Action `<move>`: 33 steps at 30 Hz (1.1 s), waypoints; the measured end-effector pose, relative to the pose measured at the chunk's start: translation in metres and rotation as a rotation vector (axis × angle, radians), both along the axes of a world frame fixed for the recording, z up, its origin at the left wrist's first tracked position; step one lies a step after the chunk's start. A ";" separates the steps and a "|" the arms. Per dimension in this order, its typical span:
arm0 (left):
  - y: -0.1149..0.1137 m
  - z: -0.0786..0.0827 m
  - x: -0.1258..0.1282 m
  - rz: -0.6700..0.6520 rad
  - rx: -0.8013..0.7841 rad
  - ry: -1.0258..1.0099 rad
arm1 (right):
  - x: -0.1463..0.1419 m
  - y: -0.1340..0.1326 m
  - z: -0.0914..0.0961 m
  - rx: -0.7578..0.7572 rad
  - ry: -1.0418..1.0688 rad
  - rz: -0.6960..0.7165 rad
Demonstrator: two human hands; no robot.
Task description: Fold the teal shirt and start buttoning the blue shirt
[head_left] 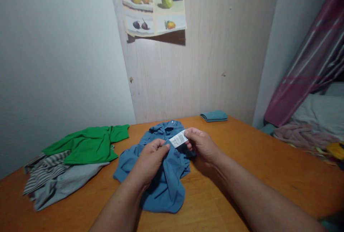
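Note:
A crumpled blue shirt (163, 185) lies on the orange wooden table (268, 167) right in front of me. My left hand (150, 158) is closed, pinching the shirt's fabric near the left end of its white care label (178, 139). My right hand (201, 144) pinches the label's right end between thumb and fingers, holding it stretched flat and facing up. Both forearms reach in from the lower edge of the view.
A green shirt (88, 146) lies at the left on top of striped and grey garments (51, 181). A folded teal cloth (214, 116) sits at the table's far edge by the wooden wall panel. A bed with blankets (309, 131) stands at the right.

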State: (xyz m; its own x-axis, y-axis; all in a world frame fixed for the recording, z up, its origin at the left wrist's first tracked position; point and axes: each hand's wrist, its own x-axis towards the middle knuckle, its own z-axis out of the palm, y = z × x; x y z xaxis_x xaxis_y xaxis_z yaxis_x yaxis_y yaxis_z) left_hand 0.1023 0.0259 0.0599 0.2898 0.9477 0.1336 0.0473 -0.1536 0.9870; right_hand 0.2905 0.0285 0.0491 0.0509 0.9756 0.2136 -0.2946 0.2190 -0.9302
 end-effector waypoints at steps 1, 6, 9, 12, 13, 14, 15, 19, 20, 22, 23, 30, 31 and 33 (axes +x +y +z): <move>0.000 0.000 0.000 0.000 0.003 -0.001 | 0.000 0.000 0.000 0.000 -0.002 0.001; -0.002 0.001 0.001 0.002 0.003 0.012 | 0.002 0.002 -0.002 0.019 -0.018 0.016; -0.003 0.003 0.001 0.011 0.001 0.019 | 0.002 0.003 -0.003 0.033 -0.024 0.016; -0.003 0.003 0.001 0.018 0.003 0.022 | 0.002 0.002 -0.003 0.032 -0.034 0.017; -0.003 0.003 0.001 0.019 0.004 0.025 | 0.002 0.002 -0.002 0.031 -0.039 0.015; -0.003 0.003 0.001 0.020 0.005 0.028 | 0.002 0.001 -0.002 0.032 -0.047 0.013; -0.003 0.003 0.001 0.020 0.006 0.032 | 0.002 0.001 -0.001 0.033 -0.058 0.010; -0.003 0.003 0.001 0.013 0.009 0.042 | 0.003 0.000 0.002 0.048 -0.094 0.011; -0.004 0.003 0.001 0.011 0.005 0.042 | 0.003 0.000 0.002 0.050 -0.095 0.014; -0.004 0.004 0.001 0.007 -0.004 0.035 | 0.003 0.000 0.000 0.052 -0.091 0.019; -0.004 0.004 0.002 0.006 -0.005 0.032 | 0.003 0.001 0.000 0.055 -0.092 0.018; -0.004 0.004 0.001 0.011 0.005 0.018 | 0.003 -0.001 0.001 0.047 -0.094 0.001; -0.003 0.003 0.001 0.007 0.003 0.019 | 0.002 -0.001 0.002 0.046 -0.100 -0.005; -0.002 0.002 0.001 0.001 -0.001 0.020 | 0.002 -0.003 0.005 0.042 -0.117 -0.016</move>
